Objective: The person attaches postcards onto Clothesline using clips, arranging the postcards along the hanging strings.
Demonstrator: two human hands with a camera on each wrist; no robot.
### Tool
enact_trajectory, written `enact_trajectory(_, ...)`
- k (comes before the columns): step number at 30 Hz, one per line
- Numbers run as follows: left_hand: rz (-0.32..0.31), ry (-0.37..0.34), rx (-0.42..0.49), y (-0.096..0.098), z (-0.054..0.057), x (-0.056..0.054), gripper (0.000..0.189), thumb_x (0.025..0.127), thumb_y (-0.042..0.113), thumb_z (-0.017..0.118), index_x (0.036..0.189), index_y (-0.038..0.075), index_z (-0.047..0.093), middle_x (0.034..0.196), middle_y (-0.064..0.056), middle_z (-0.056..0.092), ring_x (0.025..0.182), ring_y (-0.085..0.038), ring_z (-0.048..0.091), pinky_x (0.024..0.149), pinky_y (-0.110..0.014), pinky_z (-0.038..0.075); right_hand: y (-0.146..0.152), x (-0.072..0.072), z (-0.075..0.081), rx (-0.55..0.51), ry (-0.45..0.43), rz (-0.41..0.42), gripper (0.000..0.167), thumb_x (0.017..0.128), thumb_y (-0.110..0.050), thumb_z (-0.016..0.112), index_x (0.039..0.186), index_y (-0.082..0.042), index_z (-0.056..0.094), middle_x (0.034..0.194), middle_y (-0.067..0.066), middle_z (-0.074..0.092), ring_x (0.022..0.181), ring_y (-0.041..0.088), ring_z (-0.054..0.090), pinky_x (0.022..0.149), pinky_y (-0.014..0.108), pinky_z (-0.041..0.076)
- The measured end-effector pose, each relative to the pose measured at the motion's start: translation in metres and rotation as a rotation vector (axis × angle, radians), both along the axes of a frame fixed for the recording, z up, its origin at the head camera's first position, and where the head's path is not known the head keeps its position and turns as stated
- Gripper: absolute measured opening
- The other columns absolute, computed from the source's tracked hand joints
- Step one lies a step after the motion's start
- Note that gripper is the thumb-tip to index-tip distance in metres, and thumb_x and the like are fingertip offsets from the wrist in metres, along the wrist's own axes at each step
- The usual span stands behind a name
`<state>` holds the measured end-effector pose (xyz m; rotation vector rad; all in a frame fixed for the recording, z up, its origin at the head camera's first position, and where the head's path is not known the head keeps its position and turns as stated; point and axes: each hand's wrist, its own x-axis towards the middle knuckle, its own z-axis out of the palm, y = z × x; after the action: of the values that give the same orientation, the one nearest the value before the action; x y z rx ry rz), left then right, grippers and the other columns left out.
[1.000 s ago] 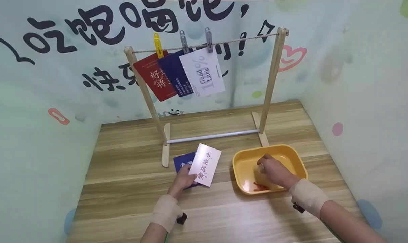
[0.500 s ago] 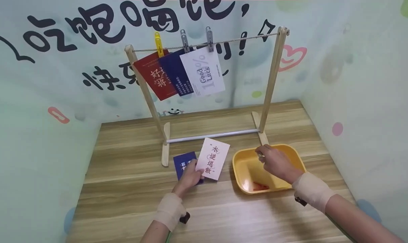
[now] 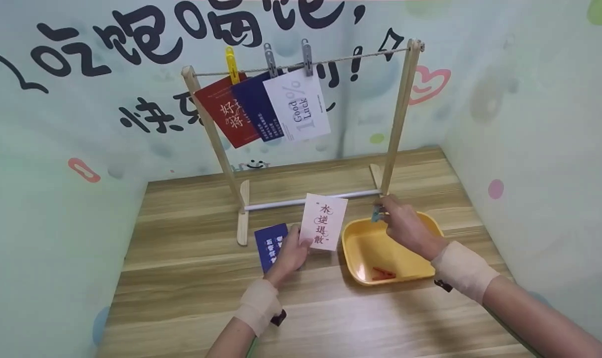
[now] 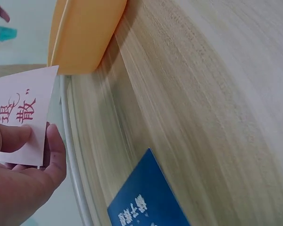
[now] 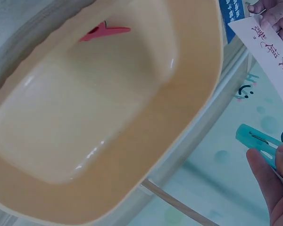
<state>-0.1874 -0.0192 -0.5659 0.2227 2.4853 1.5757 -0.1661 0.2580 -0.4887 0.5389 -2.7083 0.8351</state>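
Observation:
My left hand (image 3: 292, 254) pinches a pale pink card (image 3: 324, 221) with red characters by its lower edge, thumb on the printed face. In the left wrist view, the fingers (image 4: 56, 150) curl behind that card. A teal clothespin (image 5: 257, 140) is pinched between the thumb and fingers of my right hand (image 3: 405, 226), over the far rim of a yellow basin (image 3: 353, 263). Inside the basin lies a red clothespin (image 3: 383, 274). A dark blue card (image 3: 270, 243) with white characters lies on the wooden surface, partly covered by my left hand in the head view.
Behind the hands stands a wooden rack (image 3: 400, 119) with a rope (image 3: 360, 58) across its top. From the rope hang a red card (image 3: 231, 117), a blue card (image 3: 256, 102) and a white card (image 3: 301, 112), clipped by a yellow clothespin (image 3: 232, 64) and two grey ones. Printed walls enclose the sides.
My left hand has lifted the pink card and moved it right and toward the rack, uncovering more of the blue card. My right hand has risen from the basin with the teal clothespin.

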Motion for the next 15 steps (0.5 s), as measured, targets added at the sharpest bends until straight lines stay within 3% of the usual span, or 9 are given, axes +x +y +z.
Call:
enact_trajectory(4,-0.004,0.042,-0.018,0.007,0.005,-0.005,0.022,0.099,0.004,0.054,0.12,-0.003,0.051,0.116,-0.023,0.067,0.105,-0.031,0.064,0.096,-0.045,0.053,-0.001,-0.002,0.01,-0.002,0.006,0.0,0.03,0.084,0.02,0.062,0.111,0.006,0.059,0.098,0.02,0.064,0.089,0.033,0.069,0.069,0.042,0.061)
enact_trajectory(7,-0.011,0.078,-0.023,0.01,0.012,-0.009,0.023,0.099,0.005,0.054,0.12,-0.004,0.051,0.118,-0.024,0.067,0.112,-0.034,0.064,0.102,-0.049,0.05,-0.001,-0.004,0.02,-0.018,0.014,0.0,0.032,0.084,0.02,0.063,0.112,0.005,0.06,0.101,0.021,0.065,0.096,0.035,0.07,0.076,0.044,0.061)
enact_trajectory(15,-0.017,0.116,0.028,0.015,0.032,-0.023,0.021,0.099,0.003,0.054,0.118,-0.005,0.049,0.111,-0.025,0.069,0.102,-0.033,0.066,0.091,-0.042,0.054,-0.001,-0.009,0.042,-0.015,0.161,0.011,0.028,0.083,0.018,0.066,0.108,0.005,0.061,0.098,0.02,0.067,0.099,0.036,0.071,0.083,0.047,0.06)
